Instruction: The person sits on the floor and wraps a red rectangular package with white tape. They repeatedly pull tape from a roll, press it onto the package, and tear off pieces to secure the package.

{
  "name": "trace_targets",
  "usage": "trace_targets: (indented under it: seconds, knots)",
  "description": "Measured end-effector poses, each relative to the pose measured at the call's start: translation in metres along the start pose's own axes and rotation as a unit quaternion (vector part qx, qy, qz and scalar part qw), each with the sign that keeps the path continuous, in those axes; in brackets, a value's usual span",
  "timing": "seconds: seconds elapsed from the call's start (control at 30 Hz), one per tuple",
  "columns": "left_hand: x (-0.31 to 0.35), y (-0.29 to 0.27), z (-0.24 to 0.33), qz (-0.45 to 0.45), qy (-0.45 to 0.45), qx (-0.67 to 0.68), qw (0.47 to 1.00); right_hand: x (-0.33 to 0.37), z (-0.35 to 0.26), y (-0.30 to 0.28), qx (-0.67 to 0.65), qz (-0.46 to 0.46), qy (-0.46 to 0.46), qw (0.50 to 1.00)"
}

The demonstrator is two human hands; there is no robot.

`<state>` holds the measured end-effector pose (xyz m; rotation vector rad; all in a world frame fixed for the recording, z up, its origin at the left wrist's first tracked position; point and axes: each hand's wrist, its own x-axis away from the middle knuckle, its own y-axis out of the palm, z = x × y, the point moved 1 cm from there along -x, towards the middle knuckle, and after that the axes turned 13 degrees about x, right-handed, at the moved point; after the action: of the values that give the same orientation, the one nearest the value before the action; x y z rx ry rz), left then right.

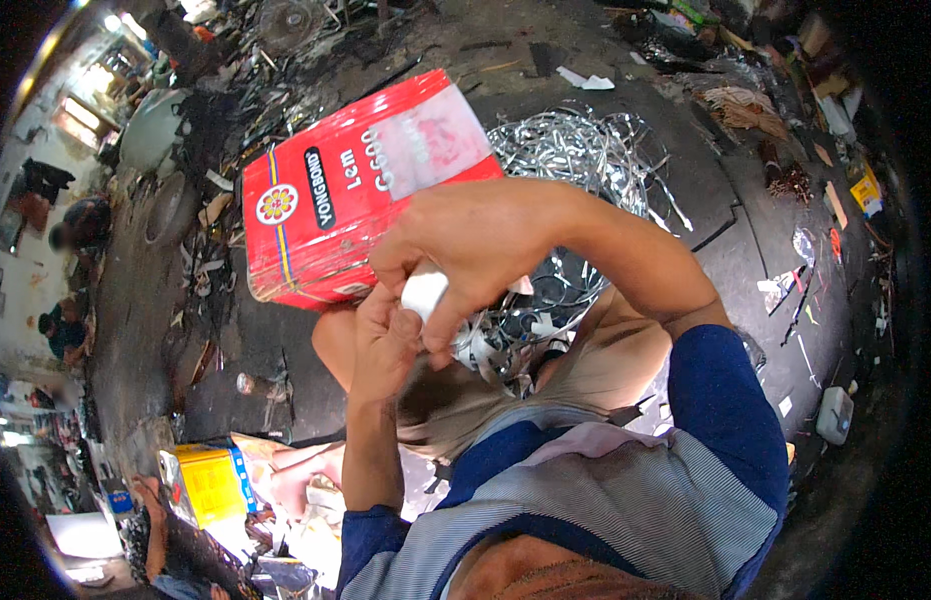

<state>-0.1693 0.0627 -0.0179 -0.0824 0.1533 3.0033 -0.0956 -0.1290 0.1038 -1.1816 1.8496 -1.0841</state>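
A small white curled piece, like a short roll or bent strip, sits between my two hands above my lap. My right hand comes over it from above, fingers bent around it and closed. From below, my left hand pinches at its lower left edge, thumb beside the right fingers. The exact kind of the piece cannot be made out, and its lower part is hidden by my fingers. Right behind my hands is a large red box with a flower emblem and a pale panel, tilted to the left.
A tangled heap of shiny silver strips lies beyond my right forearm, with more strips near my knees. A yellow box stands at the lower left, near another person's arm. Scraps litter the dark floor.
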Motion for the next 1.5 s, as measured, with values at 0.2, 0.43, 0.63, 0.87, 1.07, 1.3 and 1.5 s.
trace_targets:
  seconds: [0.2, 0.43, 0.63, 0.87, 1.07, 1.3, 1.5]
  knots:
    - [-0.013, -0.100, 0.058, 0.074, 0.018, -0.119, 0.990, 0.018, 0.086, -0.017, -0.029, 0.084, 0.086, 0.992]
    - [-0.080, -0.216, 0.091, 0.151, 0.012, -0.499, 0.853, 0.014, 0.146, -0.014, -0.003, 0.128, 0.201, 0.971]
    - [-0.152, -0.097, 0.053, 0.147, 0.380, -0.422, 0.810, 0.005, 0.136, 0.001, 0.182, 0.228, 0.246, 0.924]
    - [-0.181, 0.045, 0.003, -0.018, 0.231, -0.184, 0.955, 0.019, 0.125, 0.007, 0.137, 0.250, 0.314, 0.906]
    - [-0.183, 0.048, -0.012, 0.004, 0.247, -0.132, 0.960, 0.036, 0.127, 0.013, 0.269, 0.311, 0.221, 0.884]
    - [-0.172, 0.052, 0.003, -0.010, 0.282, -0.229, 0.932, 0.045, 0.122, 0.014, 0.334, 0.272, 0.191, 0.882]
    - [-0.178, 0.044, 0.004, -0.061, 0.287, -0.238, 0.926, 0.041, 0.118, 0.008, 0.345, 0.210, 0.204, 0.892]
